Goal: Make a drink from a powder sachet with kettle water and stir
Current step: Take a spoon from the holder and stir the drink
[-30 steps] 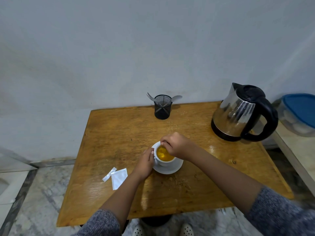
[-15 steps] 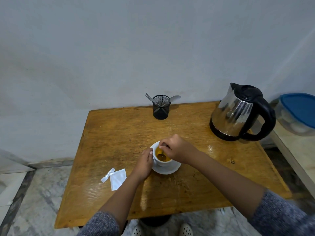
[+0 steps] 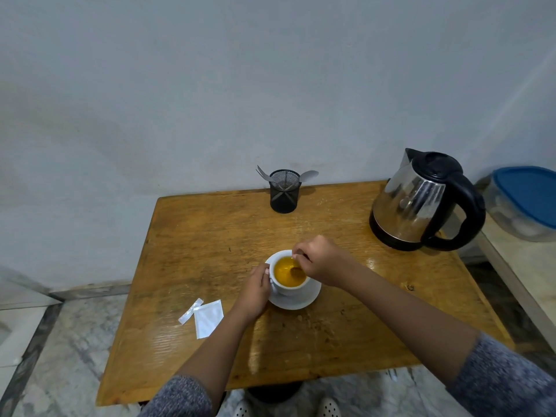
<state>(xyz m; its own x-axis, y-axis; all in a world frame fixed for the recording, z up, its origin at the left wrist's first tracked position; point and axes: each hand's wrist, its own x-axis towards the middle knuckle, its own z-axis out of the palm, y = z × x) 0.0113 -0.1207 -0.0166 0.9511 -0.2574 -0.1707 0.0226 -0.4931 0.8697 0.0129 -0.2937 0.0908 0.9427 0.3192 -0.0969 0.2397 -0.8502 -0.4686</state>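
Observation:
A white cup (image 3: 287, 288) filled with orange-yellow drink stands on a white saucer (image 3: 298, 300) in the middle of the wooden table (image 3: 210, 242). My left hand (image 3: 255, 291) grips the cup's left side. My right hand (image 3: 323, 260) hovers over the cup's right rim, pinching a spoon (image 3: 296, 269) whose bowl dips into the liquid. A torn white sachet (image 3: 208, 318) and its torn-off strip (image 3: 190, 310) lie flat to the left of the cup. The steel kettle (image 3: 421, 203) with a black handle stands at the back right.
A black mesh holder (image 3: 284, 191) with a fork and a spoon stands at the table's back edge by the wall. A blue-lidded container (image 3: 526, 203) rests on a side counter at the right. Tiled floor lies left of the table.
My right hand has shifted slightly around the cup's rim, moving the spoon through the drink. My left hand stays on the cup.

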